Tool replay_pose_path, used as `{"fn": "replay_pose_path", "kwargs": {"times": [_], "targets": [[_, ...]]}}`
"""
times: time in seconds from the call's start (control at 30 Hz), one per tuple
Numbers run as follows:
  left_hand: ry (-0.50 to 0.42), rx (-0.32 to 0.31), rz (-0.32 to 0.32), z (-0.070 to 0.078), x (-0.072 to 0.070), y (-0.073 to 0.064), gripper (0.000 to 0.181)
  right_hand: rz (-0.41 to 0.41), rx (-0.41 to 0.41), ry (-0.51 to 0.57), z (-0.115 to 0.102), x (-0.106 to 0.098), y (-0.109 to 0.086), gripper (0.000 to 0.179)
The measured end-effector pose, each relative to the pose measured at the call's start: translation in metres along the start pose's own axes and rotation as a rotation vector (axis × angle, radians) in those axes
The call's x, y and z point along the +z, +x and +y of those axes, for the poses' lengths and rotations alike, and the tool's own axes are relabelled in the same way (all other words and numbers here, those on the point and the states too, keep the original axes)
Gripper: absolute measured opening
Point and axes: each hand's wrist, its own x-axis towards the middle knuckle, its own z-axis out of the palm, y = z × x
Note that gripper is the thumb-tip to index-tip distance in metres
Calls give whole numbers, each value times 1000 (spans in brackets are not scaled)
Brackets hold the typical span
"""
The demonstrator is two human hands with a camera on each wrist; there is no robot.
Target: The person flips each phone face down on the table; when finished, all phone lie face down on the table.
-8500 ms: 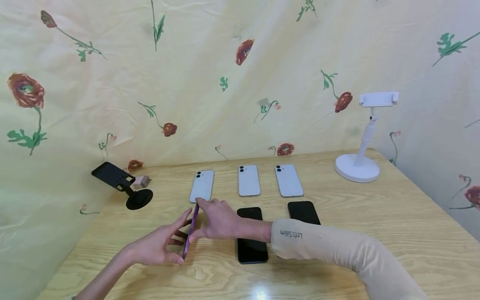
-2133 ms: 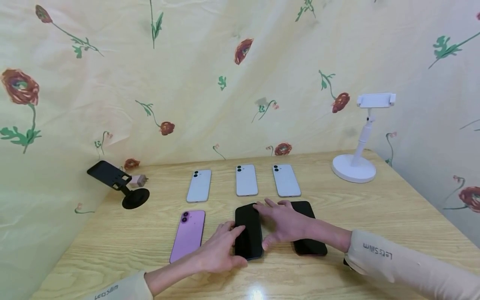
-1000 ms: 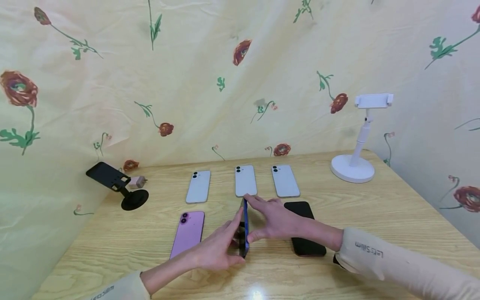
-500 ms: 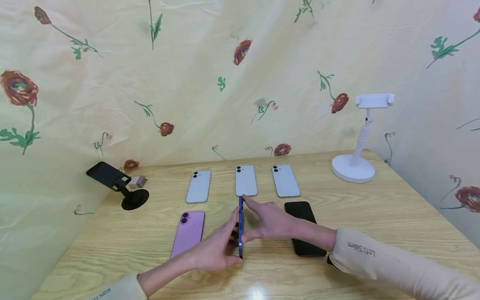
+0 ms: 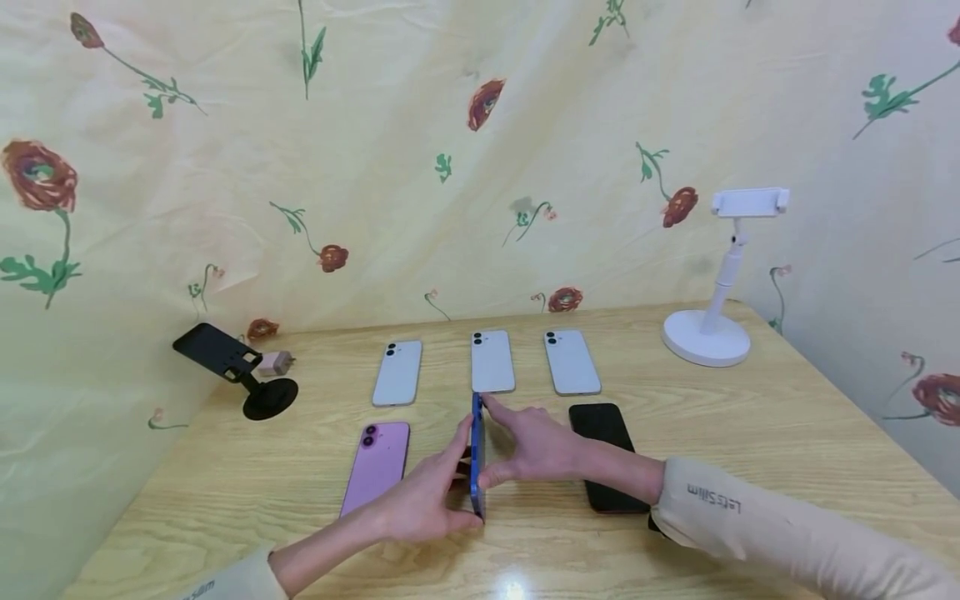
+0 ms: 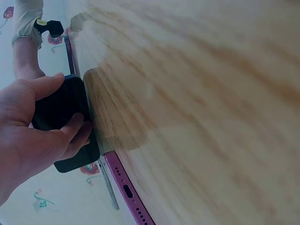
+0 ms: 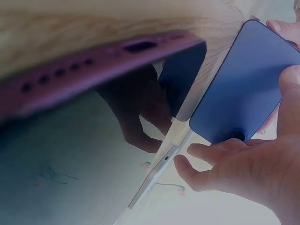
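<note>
In the head view a blue smartphone (image 5: pixel 477 454) stands on its long side edge at mid-table, between both hands. My left hand (image 5: pixel 423 500) holds it from the left; in the left wrist view the thumb and fingers (image 6: pixel 72 126) lie against its black screen (image 6: pixel 56 103). From the right, my right hand (image 5: pixel 536 446) grips it, forefinger at the far end and thumb on the near part. Its blue back (image 7: pixel 246 84) shows in the right wrist view. A purple phone (image 5: pixel 377 467) lies back up to the left. A black-screened phone (image 5: pixel 611 454) lies under the right forearm.
Three white phones (image 5: pixel 397 373) lie in a row behind, backs up. A black phone stand (image 5: pixel 270 398) and a small plug adapter (image 5: pixel 276 363) are at the left. At the back right stands a white phone stand (image 5: pixel 707 337). A floral cloth (image 5: pixel 412 167) hangs behind the wooden table (image 5: pixel 247 492).
Earlier both hands held the purple phone on edge; it then lay flat. The blue phone, screen up 2.1 seconds ago, was raised on edge and now leans slightly left.
</note>
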Motion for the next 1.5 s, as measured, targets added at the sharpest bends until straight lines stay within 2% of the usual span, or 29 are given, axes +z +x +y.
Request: {"fn": "replay_pose_path", "kwargs": {"times": [0.3, 0.5, 0.73, 1.07, 1.37, 1.5], "targets": [[-39, -14, 21, 1, 0, -2, 120, 7, -35, -40, 2, 5, 0, 113], [-82, -38, 51, 2, 0, -5, 116, -34, -7, -89, 5, 8, 0, 110], [-149, -10, 54, 0, 1, -6, 117, -71, 16, -112, 2, 6, -1, 114], [-48, -43, 65, 1, 5, -2, 120, -96, 69, -214, 0, 4, -4, 112], [82, -100, 81, 3, 9, 1, 122, -111, 81, -240, 2, 5, -4, 107], [128, -104, 88, 3, 10, 1, 119, -112, 74, -250, 3, 5, -4, 106]]}}
